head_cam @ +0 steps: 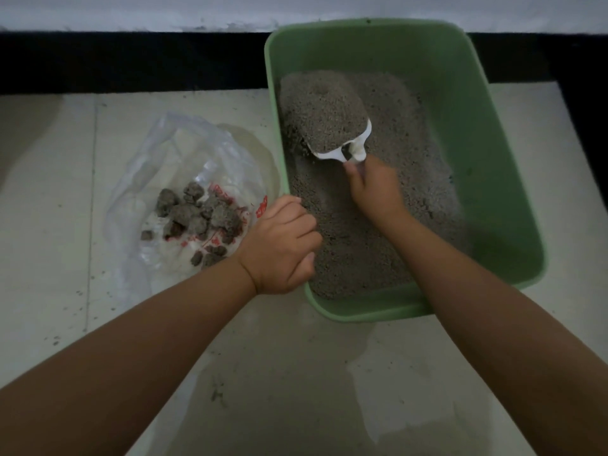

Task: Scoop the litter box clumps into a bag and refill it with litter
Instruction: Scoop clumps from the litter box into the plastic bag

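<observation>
I see the green litter box on the floor; inside it my right hand grips a white scoop heaped with litter. My left hand curls over the box's rim. Beside the box lies the bag holding clumps.

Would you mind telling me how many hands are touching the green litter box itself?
1. The left hand grips the near-left rim of the litter box. The right hand holds only the white scoop over the litter, clear of the walls.

A home floor: pale tiles, green litter box by the wall.
</observation>
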Motion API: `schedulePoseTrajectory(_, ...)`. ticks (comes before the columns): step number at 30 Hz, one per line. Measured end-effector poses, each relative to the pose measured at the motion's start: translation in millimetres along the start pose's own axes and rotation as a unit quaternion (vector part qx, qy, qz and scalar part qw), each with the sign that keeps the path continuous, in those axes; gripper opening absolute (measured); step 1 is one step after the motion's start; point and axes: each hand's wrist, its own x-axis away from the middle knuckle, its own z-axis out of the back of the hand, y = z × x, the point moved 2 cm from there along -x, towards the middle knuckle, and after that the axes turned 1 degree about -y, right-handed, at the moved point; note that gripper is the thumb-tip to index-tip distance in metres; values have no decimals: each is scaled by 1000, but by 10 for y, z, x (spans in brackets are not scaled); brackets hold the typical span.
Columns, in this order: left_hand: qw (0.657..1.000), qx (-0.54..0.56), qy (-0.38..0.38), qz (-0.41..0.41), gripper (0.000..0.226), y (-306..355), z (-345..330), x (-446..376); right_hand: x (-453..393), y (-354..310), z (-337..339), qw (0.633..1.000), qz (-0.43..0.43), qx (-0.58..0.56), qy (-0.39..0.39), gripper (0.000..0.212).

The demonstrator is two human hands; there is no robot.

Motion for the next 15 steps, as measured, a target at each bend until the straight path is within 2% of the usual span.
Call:
schedulePoseTrajectory(2,1000,-2,1,0,32,3,-6,3,30,27,101,1000,7,0,12,17)
schedulePoseTrajectory(7,1000,-19,-3,-5,34,11,9,11,278,91,284,999,15,25,-15,27)
schedulePoseTrajectory(12,999,-42,-13,-15,32,30,25,46,587,183,404,1000,-26,-3,-9,42)
schedulePoseTrajectory(15,998,-37,-22,-41,38,54,44,124,741,226,528,999,-43,2,-10,37)
